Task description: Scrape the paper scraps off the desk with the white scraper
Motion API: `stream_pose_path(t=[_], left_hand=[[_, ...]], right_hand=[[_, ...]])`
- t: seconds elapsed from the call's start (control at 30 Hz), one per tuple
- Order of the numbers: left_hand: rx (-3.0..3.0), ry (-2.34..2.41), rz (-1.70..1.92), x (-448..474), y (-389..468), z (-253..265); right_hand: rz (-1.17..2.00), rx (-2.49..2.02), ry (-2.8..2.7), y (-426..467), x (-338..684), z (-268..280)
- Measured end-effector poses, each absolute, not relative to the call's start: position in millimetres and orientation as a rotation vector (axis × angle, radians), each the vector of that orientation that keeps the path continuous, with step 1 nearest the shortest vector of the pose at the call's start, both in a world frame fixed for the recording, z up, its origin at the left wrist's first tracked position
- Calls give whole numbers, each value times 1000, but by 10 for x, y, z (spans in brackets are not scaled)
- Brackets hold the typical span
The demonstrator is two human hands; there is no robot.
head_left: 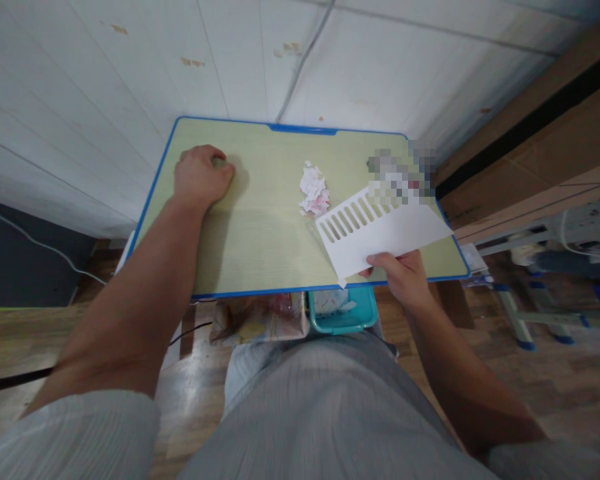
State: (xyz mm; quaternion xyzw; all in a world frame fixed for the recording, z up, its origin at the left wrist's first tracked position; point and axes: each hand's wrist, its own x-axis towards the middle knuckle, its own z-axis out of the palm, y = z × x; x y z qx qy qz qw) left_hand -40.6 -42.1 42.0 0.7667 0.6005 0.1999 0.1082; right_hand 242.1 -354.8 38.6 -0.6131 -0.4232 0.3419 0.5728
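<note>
The right hand is nearly closed, thumb on top, gripping the near edge of a smooth, flat white sheet with a row of rounded slots. The left hand is loosely curled on a pale yellow-green, blue-edged tabletop; whether it holds anything is hidden. Between the hands sits a ragged, crinkled heap of white and pinkish scraps. Below and left of the right hand is a turquoise plastic basket.

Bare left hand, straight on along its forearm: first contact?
Left hand probably reaches the white panelled wall, past the blue rim of the pale yellow-green tabletop; height is unclear, so it may brush the rim first.
</note>
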Motion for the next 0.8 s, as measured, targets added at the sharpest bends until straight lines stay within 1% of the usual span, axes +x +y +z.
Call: stream_pose_path(t=[0.3, 0.53, 0.63, 0.8], left_hand=[[2263, 1789, 576, -424, -430, 422], [2260, 1786, 577, -421, -441, 414], [2263, 1776, 585, -426, -445, 413], [2271, 1746, 621, -449, -409, 378]], right_hand=[[876, -1333, -869, -3555, 2513, 256], [661, -1457, -1032, -3506, 2442, 321], [560, -1519, -1010, -3401, 2374, 348], [600, -1457, -977, -3164, 2240, 294]])
